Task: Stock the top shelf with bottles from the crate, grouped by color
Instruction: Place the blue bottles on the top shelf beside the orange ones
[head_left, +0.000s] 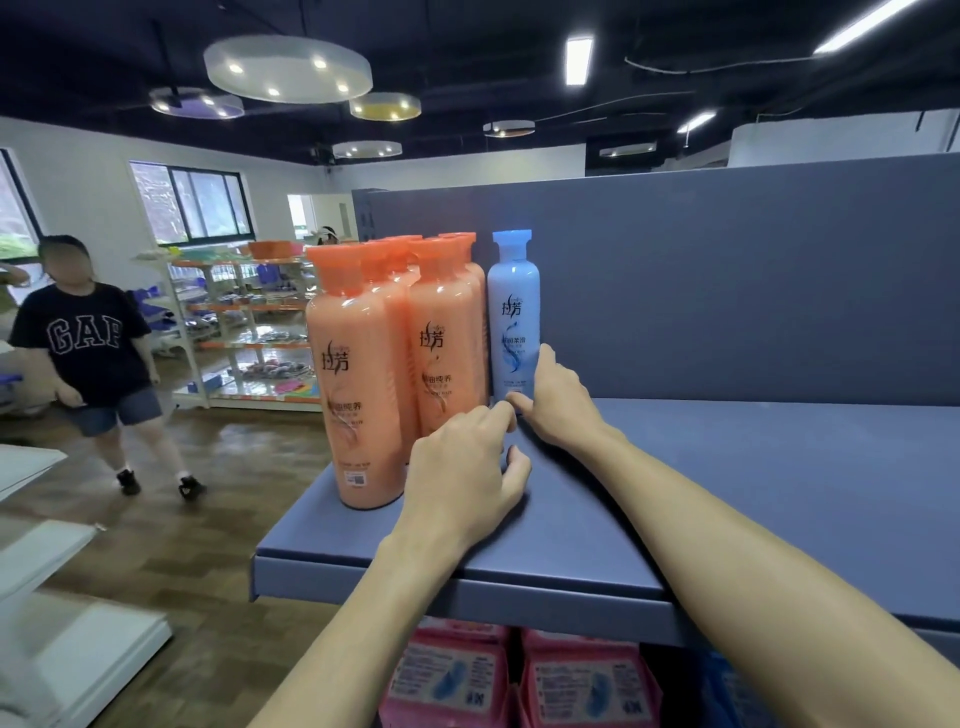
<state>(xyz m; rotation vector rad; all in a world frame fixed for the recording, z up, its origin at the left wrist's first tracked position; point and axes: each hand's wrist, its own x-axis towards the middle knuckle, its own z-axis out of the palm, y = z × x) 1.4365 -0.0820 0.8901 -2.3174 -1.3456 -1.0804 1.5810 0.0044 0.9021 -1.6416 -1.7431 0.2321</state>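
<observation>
Several orange bottles (363, 374) stand in two rows at the left end of the blue top shelf (727, 493). One light blue bottle (512, 317) stands upright just right of them, against the back panel. My right hand (558, 400) holds the blue bottle at its base, thumb in front, a finger up its right side. My left hand (467, 467) hovers over the shelf just in front of the orange bottles, fingers loosely curled, fingertips near the blue bottle's base and holding nothing. The crate is out of view.
The shelf's blue back panel (727, 270) rises behind the bottles. Pink packets (519, 680) fill the shelf below. A person in a black T-shirt (88, 358) walks on the wooden floor at left. White shelving (62, 597) juts in at lower left.
</observation>
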